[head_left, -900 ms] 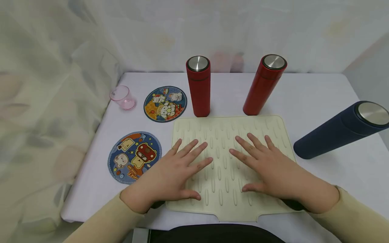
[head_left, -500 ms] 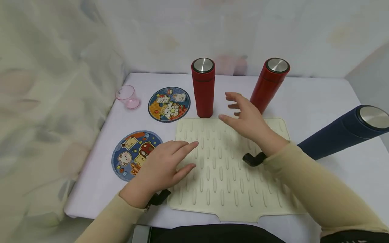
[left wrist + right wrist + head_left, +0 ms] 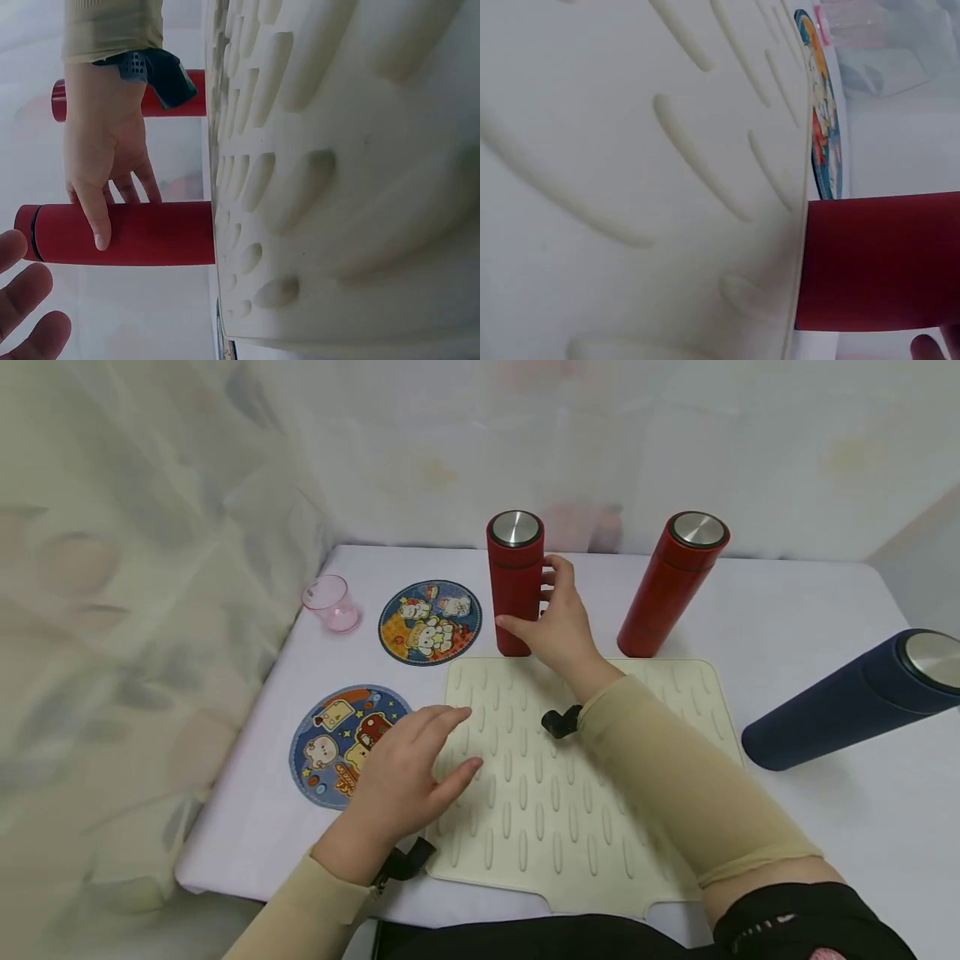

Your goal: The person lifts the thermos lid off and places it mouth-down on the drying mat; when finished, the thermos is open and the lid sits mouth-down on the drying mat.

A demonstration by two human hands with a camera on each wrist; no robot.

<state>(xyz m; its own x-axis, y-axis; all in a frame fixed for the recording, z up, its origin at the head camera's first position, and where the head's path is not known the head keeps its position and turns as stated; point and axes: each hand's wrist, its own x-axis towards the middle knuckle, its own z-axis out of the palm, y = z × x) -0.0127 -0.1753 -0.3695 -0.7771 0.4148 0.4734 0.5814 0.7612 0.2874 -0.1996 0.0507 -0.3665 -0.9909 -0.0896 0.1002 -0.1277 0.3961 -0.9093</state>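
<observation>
Red, steel-capped and upright, the left thermos flask [image 3: 514, 583] stands on the white-clothed counter [image 3: 813, 610], just beyond the far edge of a cream ribbed mat [image 3: 525, 831], with the far cartoon coaster [image 3: 430, 622] to its left and a second red flask [image 3: 671, 589] well apart to its right. Its long axis runs straight up, while the right hand [image 3: 561, 620] meets it from the right and near side, so the grip lies across that axis; to my eye, any move turns on that crossing. From where I stand, the right grip is grasping the left thermos flask by its body, below the lid: thumb over the near face, bent fingers about the right and far side. Some fingertips are hidden, and one shows just beside the wall from the right wrist, so I cannot tell how firm the hold is. The right forearm slants from the near right across the mat, wrist above its far part. The left hand [image 3: 401, 774] is the farther one, near left, over the mat's left edge and part of the near coaster [image 3: 330, 752], empty, back upward, its relaxed fingers toward the far right and thumb apart.
</observation>
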